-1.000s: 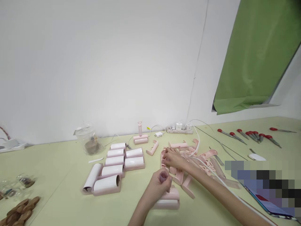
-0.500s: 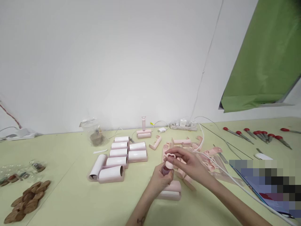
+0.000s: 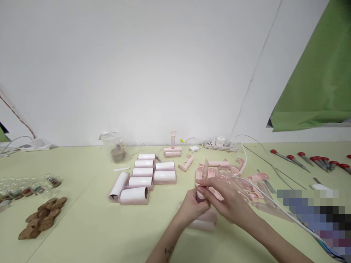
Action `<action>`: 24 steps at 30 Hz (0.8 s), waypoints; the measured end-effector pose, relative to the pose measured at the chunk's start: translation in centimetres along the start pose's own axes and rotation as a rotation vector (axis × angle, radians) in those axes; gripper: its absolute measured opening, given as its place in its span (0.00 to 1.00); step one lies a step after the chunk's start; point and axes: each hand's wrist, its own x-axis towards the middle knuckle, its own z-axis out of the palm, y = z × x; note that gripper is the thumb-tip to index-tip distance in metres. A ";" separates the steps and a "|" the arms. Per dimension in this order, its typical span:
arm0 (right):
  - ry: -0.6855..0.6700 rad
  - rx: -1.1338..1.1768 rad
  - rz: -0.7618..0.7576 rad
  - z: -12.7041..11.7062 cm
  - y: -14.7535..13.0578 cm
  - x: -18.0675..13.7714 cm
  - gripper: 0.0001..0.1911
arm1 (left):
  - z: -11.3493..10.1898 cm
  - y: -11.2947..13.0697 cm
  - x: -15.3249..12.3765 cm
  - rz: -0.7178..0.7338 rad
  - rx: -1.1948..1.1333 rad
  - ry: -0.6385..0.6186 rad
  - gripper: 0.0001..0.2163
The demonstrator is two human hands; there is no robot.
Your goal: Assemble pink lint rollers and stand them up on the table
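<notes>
My left hand [image 3: 193, 208] is curled round a small dark pink cylinder [image 3: 200, 195], held upright above a pink roller piece [image 3: 204, 221] on the table. My right hand [image 3: 227, 199] pinches a pale pink handle part [image 3: 199, 179] and holds it against the top of that cylinder. Just beyond my hands lies a heap of pink plastic handles [image 3: 236, 177].
White paper rolls in pink holders [image 3: 142, 177] lie in rows to the left. One assembled roller [image 3: 172, 148] stands near the wall by a power strip [image 3: 221, 144]. Red-handled screwdrivers [image 3: 309, 160] lie far right. Brown pieces [image 3: 42, 217] and small glass jars [image 3: 27, 186] sit far left.
My right hand picked a pink handle part from the heap and brought it onto the cylinder in my left hand. The view shifted right and up a little.
</notes>
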 end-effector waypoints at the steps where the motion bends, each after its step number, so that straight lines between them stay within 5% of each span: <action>1: 0.011 0.004 -0.012 0.2 0.0 -0.2 0.07 | 0.0 0.0 0.0 0.003 0.001 -0.007 0.12; 6: 0.041 0.046 0.029 0.6 0.4 -0.5 0.07 | 0.0 -0.3 0.0 0.053 -0.002 -0.008 0.10; 10: -0.140 0.138 0.198 -0.3 0.3 0.7 0.11 | -0.1 -0.7 0.4 0.093 -0.001 0.001 0.09; 14: -0.275 0.304 0.179 0.3 0.5 1.3 0.14 | -0.1 -0.7 0.6 0.115 0.022 0.065 0.05; 19: -0.098 0.599 0.237 3.7 1.8 -0.4 0.22 | 0.1 -0.8 0.5 0.097 0.039 0.135 0.07; 24: 0.048 0.613 0.268 5.2 1.6 -1.3 0.20 | 0.4 -0.6 0.3 0.060 0.012 0.136 0.10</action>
